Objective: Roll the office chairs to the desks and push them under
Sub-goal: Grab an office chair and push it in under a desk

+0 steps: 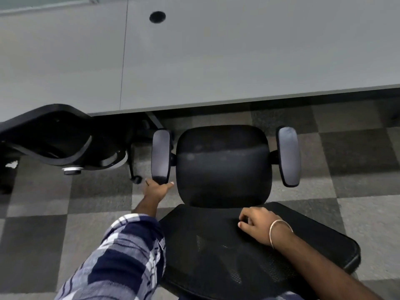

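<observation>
A black mesh office chair (223, 165) stands right in front of me, facing the grey desk (216, 61); its seat front is just short of the desk's near edge. My left hand (157, 189) grips the rear end of the chair's left armrest (160, 155). On the top of the mesh backrest (249, 245) rests my right hand (256, 225), fingers curled over it, a thin bangle on the wrist. The chair's right armrest (289, 155) is free. The chair's base and wheels are hidden under the seat.
A second black chair (54, 135) sits at the left, partly under the desk, its lever (134, 169) close to my left hand. The floor (357, 159) is grey checkered carpet. A round cable hole (157, 17) is in the desktop.
</observation>
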Tool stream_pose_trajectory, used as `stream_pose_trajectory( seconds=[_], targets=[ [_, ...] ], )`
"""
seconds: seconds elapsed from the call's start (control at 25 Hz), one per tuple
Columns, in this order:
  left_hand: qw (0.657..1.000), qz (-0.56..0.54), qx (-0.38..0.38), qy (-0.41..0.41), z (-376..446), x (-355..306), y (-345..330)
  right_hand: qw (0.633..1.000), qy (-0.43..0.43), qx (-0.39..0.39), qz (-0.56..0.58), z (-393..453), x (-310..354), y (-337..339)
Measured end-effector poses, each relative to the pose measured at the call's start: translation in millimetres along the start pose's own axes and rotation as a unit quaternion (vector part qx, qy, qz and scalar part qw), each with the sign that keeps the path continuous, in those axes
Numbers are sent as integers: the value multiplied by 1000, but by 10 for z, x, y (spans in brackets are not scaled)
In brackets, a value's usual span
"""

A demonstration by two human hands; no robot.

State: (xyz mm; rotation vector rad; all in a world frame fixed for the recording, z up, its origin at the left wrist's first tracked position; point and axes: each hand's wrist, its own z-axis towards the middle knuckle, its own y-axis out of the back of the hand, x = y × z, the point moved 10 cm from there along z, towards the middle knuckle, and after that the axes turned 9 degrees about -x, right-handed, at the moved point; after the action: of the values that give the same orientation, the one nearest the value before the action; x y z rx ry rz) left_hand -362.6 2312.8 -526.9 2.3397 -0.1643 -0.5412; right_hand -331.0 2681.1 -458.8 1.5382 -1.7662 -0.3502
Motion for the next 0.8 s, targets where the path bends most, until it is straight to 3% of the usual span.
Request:
stream_pose_trajectory(
  seconds=[0.16,0.32,0.52,0.8],
  targets=[
    [994,-97,53,7,253,16,-295,1000,-3,-2,19,78,-46,-20],
    [992,-105,71,14,262,88,-360,1000,-6,9,26,67,-51,-94],
    [982,-85,165,20,108,166,-402,1000,-2,17,5,80,-22,-19],
    [970,60,175,-160,-472,33,-41,999,-13,5,35,-64,-9,197]
  ],
)
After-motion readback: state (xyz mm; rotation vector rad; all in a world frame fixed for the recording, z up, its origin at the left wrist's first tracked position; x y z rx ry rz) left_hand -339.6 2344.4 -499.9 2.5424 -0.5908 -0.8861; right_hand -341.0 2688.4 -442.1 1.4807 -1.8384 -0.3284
